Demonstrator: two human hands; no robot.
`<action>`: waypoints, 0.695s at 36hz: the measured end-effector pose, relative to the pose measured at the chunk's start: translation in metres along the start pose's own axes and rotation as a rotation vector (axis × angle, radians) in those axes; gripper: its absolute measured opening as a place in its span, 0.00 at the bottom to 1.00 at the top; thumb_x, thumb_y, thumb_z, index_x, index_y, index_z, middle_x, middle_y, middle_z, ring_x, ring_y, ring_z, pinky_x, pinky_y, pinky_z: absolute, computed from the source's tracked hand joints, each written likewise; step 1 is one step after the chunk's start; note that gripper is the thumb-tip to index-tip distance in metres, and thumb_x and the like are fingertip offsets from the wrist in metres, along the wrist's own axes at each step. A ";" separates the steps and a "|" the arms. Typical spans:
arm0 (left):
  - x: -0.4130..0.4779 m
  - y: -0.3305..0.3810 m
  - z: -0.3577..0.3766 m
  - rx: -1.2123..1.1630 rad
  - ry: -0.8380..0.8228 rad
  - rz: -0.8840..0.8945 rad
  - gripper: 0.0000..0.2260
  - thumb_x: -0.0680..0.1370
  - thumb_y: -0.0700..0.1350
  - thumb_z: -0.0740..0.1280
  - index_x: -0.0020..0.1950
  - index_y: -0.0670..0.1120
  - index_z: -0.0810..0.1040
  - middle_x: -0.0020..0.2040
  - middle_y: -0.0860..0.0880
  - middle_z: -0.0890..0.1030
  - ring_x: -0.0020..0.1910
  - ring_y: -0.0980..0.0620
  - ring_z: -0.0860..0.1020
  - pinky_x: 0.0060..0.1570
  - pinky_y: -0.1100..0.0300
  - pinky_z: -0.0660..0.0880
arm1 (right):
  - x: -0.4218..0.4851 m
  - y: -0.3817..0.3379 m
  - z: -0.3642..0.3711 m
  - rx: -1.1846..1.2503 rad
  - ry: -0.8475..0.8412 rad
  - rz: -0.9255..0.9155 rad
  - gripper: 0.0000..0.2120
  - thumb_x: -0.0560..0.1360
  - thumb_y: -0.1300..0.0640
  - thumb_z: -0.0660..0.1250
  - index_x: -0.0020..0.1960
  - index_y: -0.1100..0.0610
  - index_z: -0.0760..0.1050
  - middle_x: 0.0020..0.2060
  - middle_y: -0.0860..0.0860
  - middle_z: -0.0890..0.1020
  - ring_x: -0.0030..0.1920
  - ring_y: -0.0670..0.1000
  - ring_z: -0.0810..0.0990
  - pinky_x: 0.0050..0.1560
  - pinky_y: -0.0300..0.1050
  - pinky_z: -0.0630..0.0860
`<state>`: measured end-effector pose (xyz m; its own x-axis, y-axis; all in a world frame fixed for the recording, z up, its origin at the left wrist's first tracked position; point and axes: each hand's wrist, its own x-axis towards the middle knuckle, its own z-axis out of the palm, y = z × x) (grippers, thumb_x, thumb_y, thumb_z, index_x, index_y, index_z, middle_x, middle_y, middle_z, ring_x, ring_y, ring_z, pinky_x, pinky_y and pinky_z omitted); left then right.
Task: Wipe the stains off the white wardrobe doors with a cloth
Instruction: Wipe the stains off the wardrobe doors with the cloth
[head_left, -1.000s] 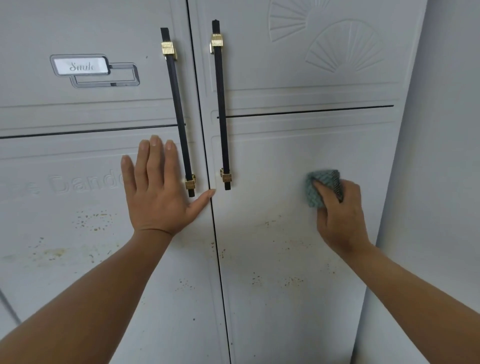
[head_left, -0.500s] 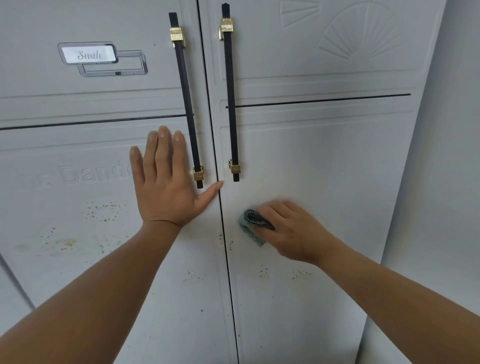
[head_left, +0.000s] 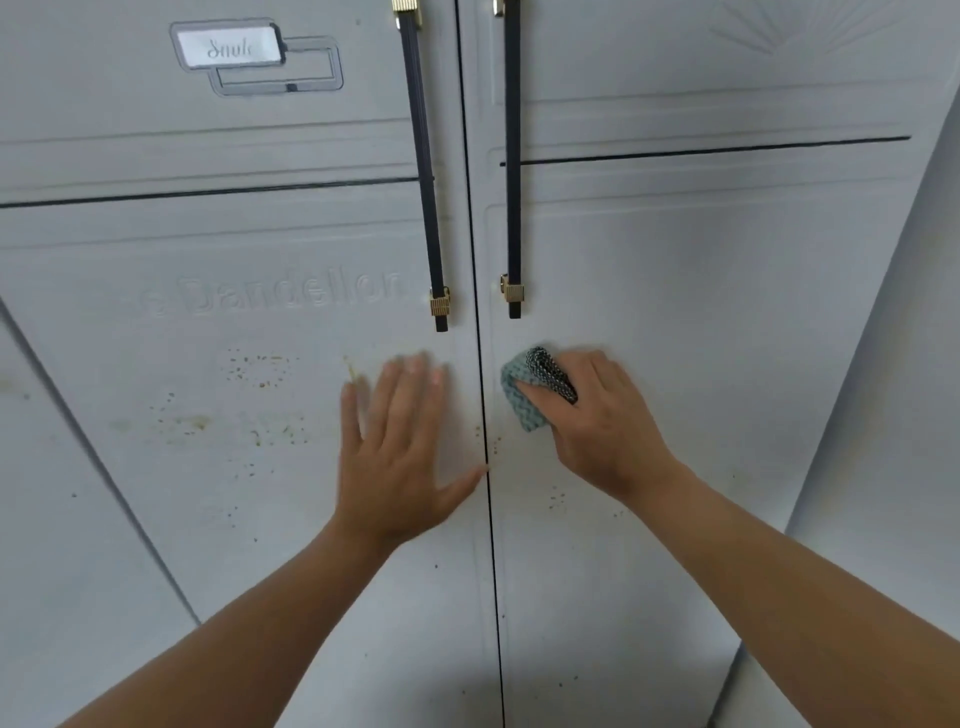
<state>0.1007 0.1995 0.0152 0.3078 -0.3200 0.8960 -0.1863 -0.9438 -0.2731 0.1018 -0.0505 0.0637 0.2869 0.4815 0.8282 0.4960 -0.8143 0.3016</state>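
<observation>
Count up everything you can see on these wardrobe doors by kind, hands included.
Hands: 2, left hand and right hand
Cloth: 1
Handles: 2, left handle and right handle
Doors: 2, left door and right door
Label plate: 1
Total: 8

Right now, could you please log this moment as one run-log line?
right hand: grips cloth on right door | left hand: open, on left door | stains: both doors
</observation>
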 end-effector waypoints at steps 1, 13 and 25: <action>-0.008 0.004 0.007 -0.004 -0.021 0.018 0.46 0.75 0.71 0.67 0.80 0.39 0.64 0.81 0.37 0.62 0.81 0.37 0.59 0.77 0.31 0.55 | -0.003 -0.002 0.002 0.006 -0.020 -0.020 0.14 0.77 0.64 0.67 0.62 0.60 0.80 0.57 0.63 0.78 0.54 0.62 0.76 0.51 0.56 0.77; -0.018 0.009 0.062 0.101 0.159 -0.021 0.48 0.73 0.72 0.67 0.81 0.40 0.64 0.80 0.38 0.65 0.82 0.39 0.59 0.77 0.33 0.54 | 0.017 -0.001 0.010 0.032 0.142 0.085 0.14 0.78 0.62 0.69 0.63 0.63 0.80 0.53 0.65 0.79 0.51 0.63 0.76 0.49 0.56 0.77; -0.018 0.009 0.063 0.088 0.136 -0.025 0.48 0.73 0.72 0.65 0.81 0.40 0.62 0.81 0.39 0.62 0.83 0.40 0.53 0.77 0.33 0.52 | -0.027 -0.011 0.029 0.063 0.024 -0.176 0.10 0.83 0.60 0.64 0.56 0.60 0.83 0.53 0.60 0.82 0.50 0.61 0.79 0.50 0.55 0.76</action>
<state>0.1529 0.1917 -0.0252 0.1811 -0.2883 0.9403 -0.0957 -0.9567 -0.2749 0.1125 -0.0449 0.0246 0.1715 0.6064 0.7764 0.5876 -0.6955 0.4135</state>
